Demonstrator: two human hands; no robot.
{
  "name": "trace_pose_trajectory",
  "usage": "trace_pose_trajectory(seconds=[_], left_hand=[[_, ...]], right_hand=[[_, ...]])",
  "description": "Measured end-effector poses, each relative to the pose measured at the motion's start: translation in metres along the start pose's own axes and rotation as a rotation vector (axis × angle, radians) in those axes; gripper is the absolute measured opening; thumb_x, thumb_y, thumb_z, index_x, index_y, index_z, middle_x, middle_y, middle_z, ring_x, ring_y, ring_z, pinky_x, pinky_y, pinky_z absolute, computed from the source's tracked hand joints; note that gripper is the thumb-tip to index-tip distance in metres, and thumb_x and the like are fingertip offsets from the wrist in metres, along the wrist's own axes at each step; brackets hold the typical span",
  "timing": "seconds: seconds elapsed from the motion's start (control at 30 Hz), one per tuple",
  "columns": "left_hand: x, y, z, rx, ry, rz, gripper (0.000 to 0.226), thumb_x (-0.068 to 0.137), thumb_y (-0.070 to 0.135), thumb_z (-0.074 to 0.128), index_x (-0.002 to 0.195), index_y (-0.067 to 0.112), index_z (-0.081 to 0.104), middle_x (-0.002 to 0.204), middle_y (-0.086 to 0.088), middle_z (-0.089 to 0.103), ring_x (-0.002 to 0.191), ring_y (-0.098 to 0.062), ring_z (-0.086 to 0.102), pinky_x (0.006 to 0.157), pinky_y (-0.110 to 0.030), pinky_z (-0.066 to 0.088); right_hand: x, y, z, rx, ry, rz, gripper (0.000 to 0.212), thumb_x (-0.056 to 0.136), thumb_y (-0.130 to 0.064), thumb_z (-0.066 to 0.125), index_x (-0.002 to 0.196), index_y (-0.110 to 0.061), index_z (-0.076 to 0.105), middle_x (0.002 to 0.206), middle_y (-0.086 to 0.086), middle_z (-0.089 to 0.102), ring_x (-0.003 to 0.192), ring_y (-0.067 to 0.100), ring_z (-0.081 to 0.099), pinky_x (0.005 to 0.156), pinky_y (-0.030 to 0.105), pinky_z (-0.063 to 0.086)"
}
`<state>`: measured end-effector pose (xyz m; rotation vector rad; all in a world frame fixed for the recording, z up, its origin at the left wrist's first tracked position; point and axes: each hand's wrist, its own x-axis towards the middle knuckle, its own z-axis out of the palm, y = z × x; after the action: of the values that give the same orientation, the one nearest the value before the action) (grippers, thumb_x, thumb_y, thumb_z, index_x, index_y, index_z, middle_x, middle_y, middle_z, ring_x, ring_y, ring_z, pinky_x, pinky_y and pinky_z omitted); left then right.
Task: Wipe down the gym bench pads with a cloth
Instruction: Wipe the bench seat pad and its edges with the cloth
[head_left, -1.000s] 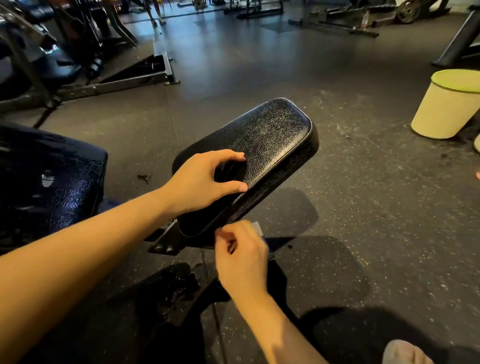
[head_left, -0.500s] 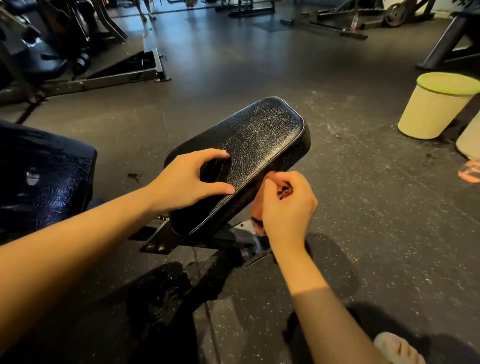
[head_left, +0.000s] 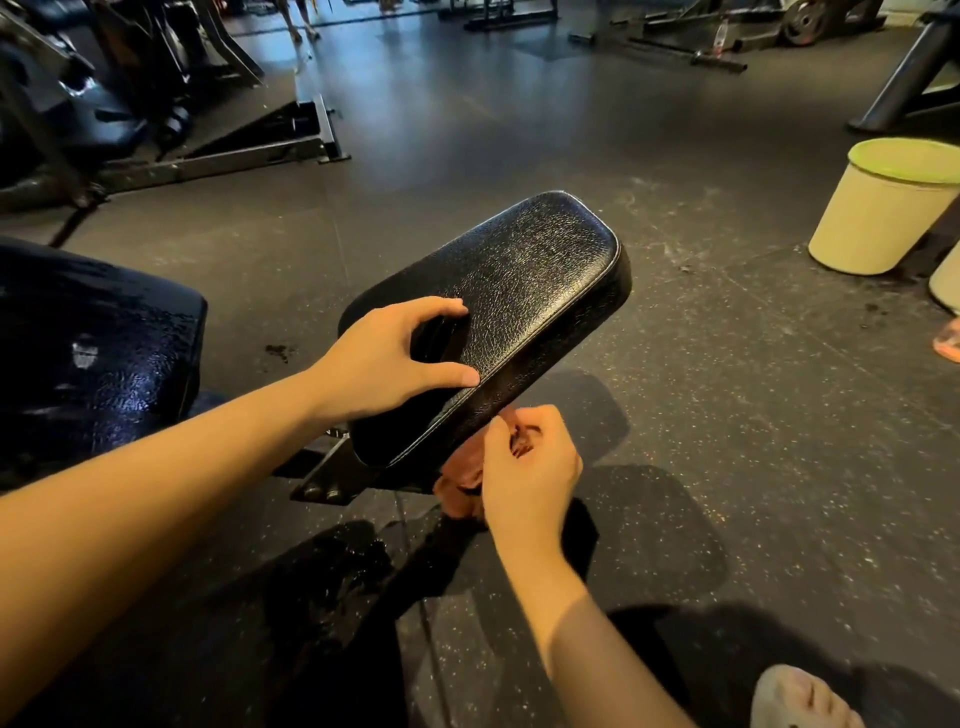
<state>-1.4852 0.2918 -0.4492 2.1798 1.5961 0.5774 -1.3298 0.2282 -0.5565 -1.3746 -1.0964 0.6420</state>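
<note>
A black textured seat pad (head_left: 524, 280) tilts up toward the far right on a metal bracket (head_left: 332, 478). My left hand (head_left: 395, 358) rests on the pad's near end, fingers and thumb spread over its top. My right hand (head_left: 530, 467) is closed on a bunched reddish-orange cloth (head_left: 460, 488), pressed against the pad's lower right side edge and underside. A second, larger black pad (head_left: 93, 353) lies at the left, glossy and wet-looking.
A cream bin with a green lid (head_left: 888, 208) stands at the right, a second pale bin (head_left: 948, 280) beside it. Gym machine frames (head_left: 208, 156) stand at the back left. A sandalled foot (head_left: 800, 701) shows at the bottom right. The rubber floor is speckled.
My right hand came up from below the pad to its right side with the cloth, then slid back down along the side edge. My left hand stayed on the pad.
</note>
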Motion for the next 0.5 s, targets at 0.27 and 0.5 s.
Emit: trace_pose_trajectory(seconds=[0.27,0.5], left_hand=[[0.000,0.002,0.001,0.002,-0.003,0.003,0.083,0.070,0.065,0.075,0.144,0.035,0.053,0.152,0.016,0.049,0.139,-0.007,0.045,0.116,-0.038,0.039],[0.001,0.000,0.001,-0.001,-0.012,0.000,0.089,0.065,0.073,0.068,0.145,0.035,0.052,0.154,0.017,0.047,0.142,-0.007,0.042,0.118,-0.040,0.037]], right_hand=[[-0.009,0.009,0.002,0.027,-0.014,0.058,0.014,0.089,-0.014,0.069,0.085,-0.023,0.061,0.080,-0.010,0.065,0.077,0.013,0.062,0.075,0.045,0.052],[-0.016,-0.012,0.002,0.136,0.016,0.031,0.015,0.091,-0.014,0.071,0.085,-0.024,0.061,0.077,-0.010,0.064,0.075,0.013,0.062,0.069,0.029,0.051]])
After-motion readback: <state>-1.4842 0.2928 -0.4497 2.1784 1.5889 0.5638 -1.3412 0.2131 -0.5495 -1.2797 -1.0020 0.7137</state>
